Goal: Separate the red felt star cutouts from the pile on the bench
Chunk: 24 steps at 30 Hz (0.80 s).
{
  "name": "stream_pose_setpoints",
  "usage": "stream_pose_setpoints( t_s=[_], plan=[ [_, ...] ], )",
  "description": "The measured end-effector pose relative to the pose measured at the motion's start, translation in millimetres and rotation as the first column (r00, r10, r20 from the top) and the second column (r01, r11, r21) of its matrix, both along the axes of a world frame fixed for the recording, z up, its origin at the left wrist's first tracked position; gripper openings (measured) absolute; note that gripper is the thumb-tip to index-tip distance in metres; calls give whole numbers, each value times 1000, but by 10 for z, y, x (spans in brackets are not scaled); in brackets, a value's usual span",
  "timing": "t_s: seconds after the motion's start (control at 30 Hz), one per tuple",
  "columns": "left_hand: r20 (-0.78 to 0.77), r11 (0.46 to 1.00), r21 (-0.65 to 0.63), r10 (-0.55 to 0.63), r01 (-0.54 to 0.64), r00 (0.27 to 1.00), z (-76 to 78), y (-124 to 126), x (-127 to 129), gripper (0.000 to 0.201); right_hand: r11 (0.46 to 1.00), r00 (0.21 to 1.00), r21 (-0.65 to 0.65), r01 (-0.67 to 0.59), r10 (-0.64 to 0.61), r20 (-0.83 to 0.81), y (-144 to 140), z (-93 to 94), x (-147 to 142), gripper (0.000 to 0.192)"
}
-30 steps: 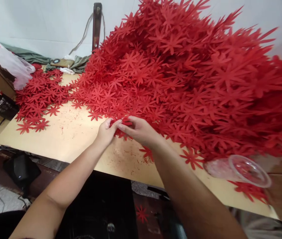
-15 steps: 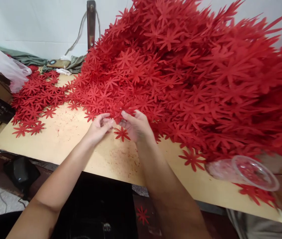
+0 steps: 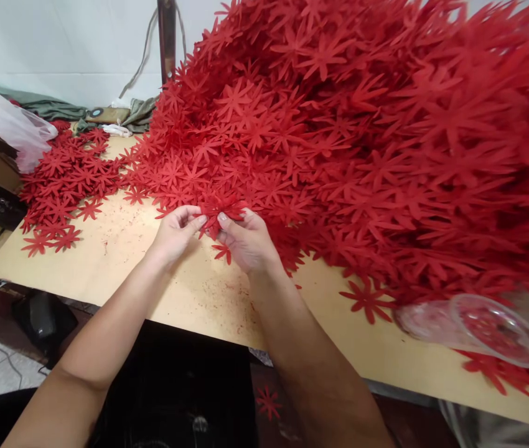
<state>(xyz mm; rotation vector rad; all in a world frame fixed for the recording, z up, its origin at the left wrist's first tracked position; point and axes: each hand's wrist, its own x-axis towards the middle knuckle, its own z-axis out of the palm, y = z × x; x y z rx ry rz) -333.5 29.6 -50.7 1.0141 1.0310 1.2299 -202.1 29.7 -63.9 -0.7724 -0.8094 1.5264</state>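
Your left hand (image 3: 173,236) has come in to the right since the earlier frame, where its thumb and fingers stood just apart from the red flower (image 3: 215,211); now they close on its left petals. Your right hand (image 3: 248,242) grips the opposite side, its thumb on the near face and its fingers largely hidden behind. The held flower is between your two hands, raised above the table (image 3: 129,267) at the near edge of the big heap (image 3: 302,124); you cannot tell from here whether it is one piece or several layered together. Gripping it from both sides probably keeps the thin petals spread and steady, leaving the middle free of your thumbs. Below it, near your right hand, a loose flower (image 3: 222,253) shows partly. The big heap sits far and right, likely so that its front edge stays within easy reach, while a smaller heap (image 3: 66,177) is off to the left, beside a white plastic bag (image 3: 22,130). Near right, a clear cup (image 3: 426,323) lies on its side, with red pieces showing through it.
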Motion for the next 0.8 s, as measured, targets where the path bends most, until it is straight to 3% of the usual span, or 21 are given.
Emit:
stream_pose_setpoints(
  t_s=[0.2,0.43,0.57,0.67,0.73,0.8],
  plan=[
    [-60,989,69,138,-134,989,32,86,-158,18,992,990,-16,126,-125,58,-6,-9,100,38],
    [-107,993,95,77,-67,991,262,156,-298,18,994,994,-49,96,-93,59,-7,-6,122,41],
    [-118,966,180,210,-187,971,357,574,-423,16,992,994,-71,105,-103,31,-19,15,85,45],
    [-227,912,259,377,-318,898,412,960,-562,16,990,994,-95,108,-107,17,-31,53,79,43],
    [-270,861,356,466,-363,842,434,1047,-606,21,989,994,-100,107,-106,14,-32,79,87,46],
    [-271,847,405,470,-343,840,423,927,-562,24,988,992,-87,125,-123,21,-25,93,93,47]
  ],
)
